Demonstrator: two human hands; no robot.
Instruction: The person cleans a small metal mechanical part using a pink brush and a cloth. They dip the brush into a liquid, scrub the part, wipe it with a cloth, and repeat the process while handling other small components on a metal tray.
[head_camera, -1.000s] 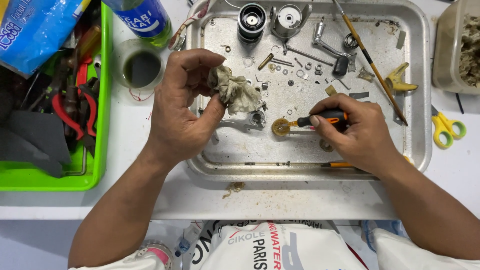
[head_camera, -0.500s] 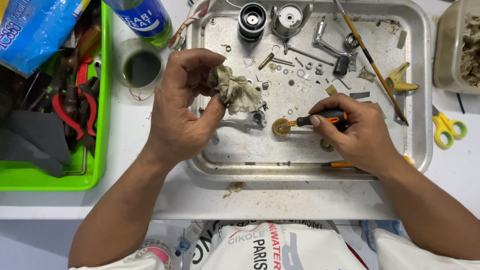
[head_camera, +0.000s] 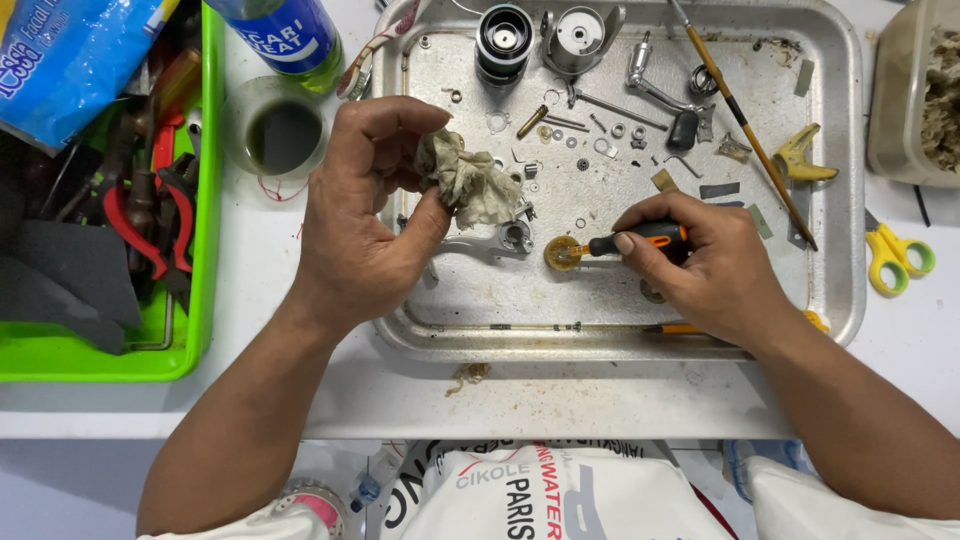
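Your left hand (head_camera: 365, 215) pinches a crumpled, grimy beige rag (head_camera: 470, 180) between thumb and fingertips, wrist resting at the near left rim of the dented metal tray (head_camera: 850, 250). Your right hand (head_camera: 715, 270) grips a small orange-and-black screwdriver (head_camera: 635, 241), its tip touching a round brass gear (head_camera: 560, 253) lying mid-tray. The tray sits on a white table (head_camera: 560, 395), scattered with screws, washers and reel parts. At the left, a bright green plastic bin (head_camera: 205, 250) holds red-handled pliers (head_camera: 150, 215).
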